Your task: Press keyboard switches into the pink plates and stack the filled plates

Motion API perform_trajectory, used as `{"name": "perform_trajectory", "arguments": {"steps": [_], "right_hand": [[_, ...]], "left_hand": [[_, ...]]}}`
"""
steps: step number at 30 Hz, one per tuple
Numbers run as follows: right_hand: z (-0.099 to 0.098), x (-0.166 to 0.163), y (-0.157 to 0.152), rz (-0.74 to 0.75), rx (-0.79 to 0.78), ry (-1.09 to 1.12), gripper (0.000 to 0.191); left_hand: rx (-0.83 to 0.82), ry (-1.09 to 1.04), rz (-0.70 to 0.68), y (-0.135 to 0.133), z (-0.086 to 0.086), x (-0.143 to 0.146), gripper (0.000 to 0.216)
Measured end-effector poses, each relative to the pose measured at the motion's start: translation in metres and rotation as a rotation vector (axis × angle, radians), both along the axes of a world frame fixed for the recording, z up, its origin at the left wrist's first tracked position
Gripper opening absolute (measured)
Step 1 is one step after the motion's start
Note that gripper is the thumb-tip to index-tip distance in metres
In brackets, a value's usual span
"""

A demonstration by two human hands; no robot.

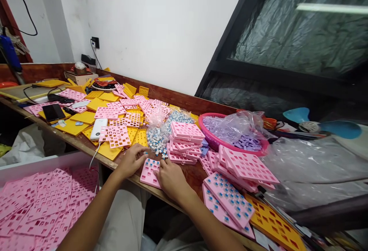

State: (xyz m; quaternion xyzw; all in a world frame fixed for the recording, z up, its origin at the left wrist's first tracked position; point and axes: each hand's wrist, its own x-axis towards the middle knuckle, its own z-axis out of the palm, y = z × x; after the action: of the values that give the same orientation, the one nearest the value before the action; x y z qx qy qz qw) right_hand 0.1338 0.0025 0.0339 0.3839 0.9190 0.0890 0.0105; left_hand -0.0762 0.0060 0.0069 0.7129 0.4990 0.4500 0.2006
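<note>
So there's a pink grid plate (149,172) sitting flat at the near edge of the wooden workbench (194,174), with a handful of blue-and-white switches already sitting in its upper slots. The right hand (171,180) rests on the plate's right side, fingers curled down, fingertips pressing on the surface. The left hand (132,159) is just left of the plate, fingers stretched toward the loose pile of switches (156,139) spilling out of a clear bag; can't tell if it's actually pinching one.

Right behind the plate is a stack of empty pink plates (185,141). To the right, filled pink plates (228,199) lie overlapped, next to a yellow plate (273,224). Further back is a pink basket (214,139) of purple parts under plastic. Off to the left, yellow and pink plates cover the bench around a white power bank (97,129) and a phone (53,112). A bin of pink plates (37,205) sits lower left.
</note>
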Motion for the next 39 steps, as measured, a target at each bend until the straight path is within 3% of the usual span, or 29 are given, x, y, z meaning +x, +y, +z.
{"name": "perform_trajectory", "arguments": {"steps": [3, 7, 11, 18, 21, 24, 29, 34, 39], "right_hand": [[0.003, 0.004, 0.001, -0.066, -0.009, 0.037, 0.038], [0.015, 0.006, 0.021, -0.164, -0.066, 0.111, 0.030], [0.025, -0.010, 0.052, -0.102, -0.075, 0.055, 0.025], [0.021, -0.042, 0.083, -0.048, -0.081, -0.132, 0.024], [0.024, -0.034, 0.079, -0.031, -0.092, 0.007, 0.020], [0.025, -0.011, 0.063, -0.009, -0.149, 0.370, 0.018], [0.003, 0.028, 0.026, -0.143, -0.155, 0.799, 0.018], [-0.024, 0.036, 0.012, -0.238, -0.170, 0.838, 0.022], [-0.030, 0.039, 0.015, -0.261, -0.148, 0.770, 0.025]], "left_hand": [[0.013, -0.086, -0.067, -0.020, -0.006, 0.007, 0.025], [0.029, -0.117, -0.061, -0.028, -0.014, 0.012, 0.020], [0.027, -0.081, -0.086, -0.025, -0.014, 0.009, 0.014], [0.050, -0.136, -0.113, -0.023, -0.020, 0.003, 0.011], [0.034, -0.117, -0.107, -0.023, -0.020, 0.004, 0.011], [0.030, -0.069, -0.128, -0.023, -0.018, 0.003, 0.011], [0.027, -0.012, -0.110, -0.021, -0.024, 0.004, 0.014], [0.053, 0.038, -0.040, -0.021, -0.028, 0.011, 0.017], [0.035, 0.050, -0.046, -0.022, -0.023, 0.012, 0.020]]}}
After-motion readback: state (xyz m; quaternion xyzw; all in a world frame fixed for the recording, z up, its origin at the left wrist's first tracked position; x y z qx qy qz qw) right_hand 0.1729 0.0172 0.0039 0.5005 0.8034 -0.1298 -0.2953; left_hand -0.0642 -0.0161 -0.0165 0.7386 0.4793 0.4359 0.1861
